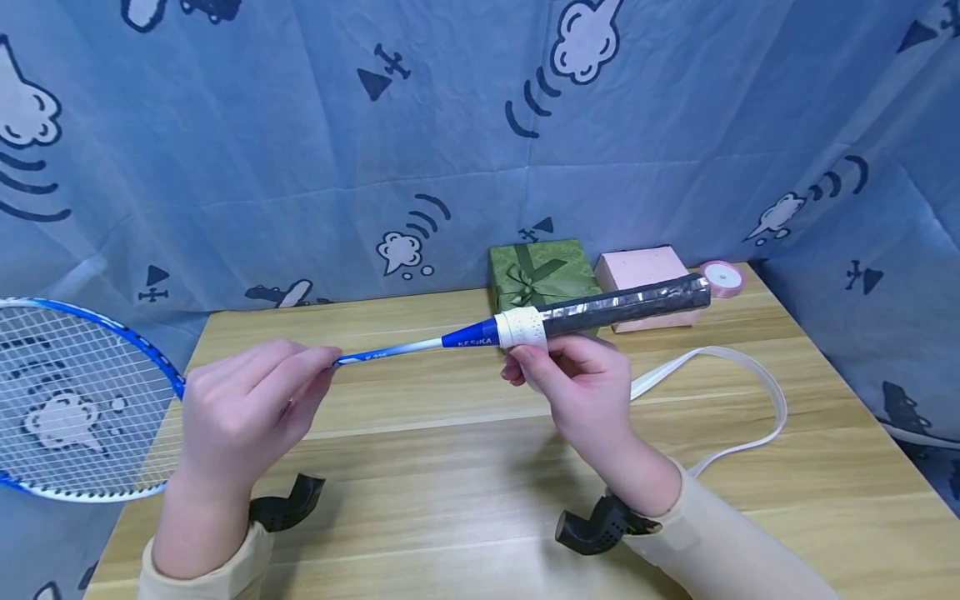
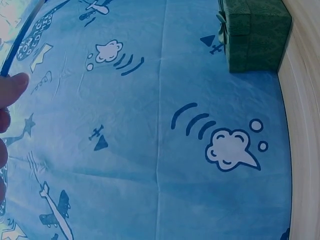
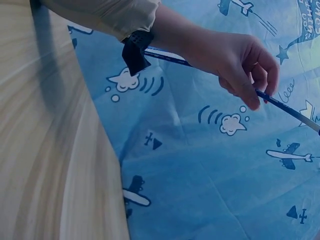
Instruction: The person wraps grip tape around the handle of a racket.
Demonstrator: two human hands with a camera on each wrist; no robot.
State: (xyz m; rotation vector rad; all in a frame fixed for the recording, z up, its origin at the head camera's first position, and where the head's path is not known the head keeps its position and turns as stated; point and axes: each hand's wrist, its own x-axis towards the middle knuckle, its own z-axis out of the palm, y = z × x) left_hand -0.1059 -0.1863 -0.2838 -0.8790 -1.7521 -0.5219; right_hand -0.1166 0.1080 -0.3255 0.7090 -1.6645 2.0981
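Observation:
A blue and white badminton racket (image 1: 472, 335) is held level above the table, its strung head (image 1: 82, 408) at the left. My left hand (image 1: 251, 408) pinches the shaft; the right wrist view also shows this hand (image 3: 240, 62) on the shaft (image 3: 290, 111). White perforated grip tape (image 1: 521, 327) circles the front end of the black handle (image 1: 630, 304). Thumb and fingers of my right hand (image 1: 581, 379) pinch the tape just below the handle. From behind that hand, a long white tape tail (image 1: 776, 400) loops over the table. In the left wrist view, only some fingertips (image 2: 12, 90) show.
At the back of the wooden table (image 1: 450, 475) stand a green gift box (image 1: 543, 271) with a bow and a pink box (image 1: 645, 267). Beside them sits a pink-edged roll of tape (image 1: 722, 278). A patterned blue cloth (image 1: 300, 167) hangs behind.

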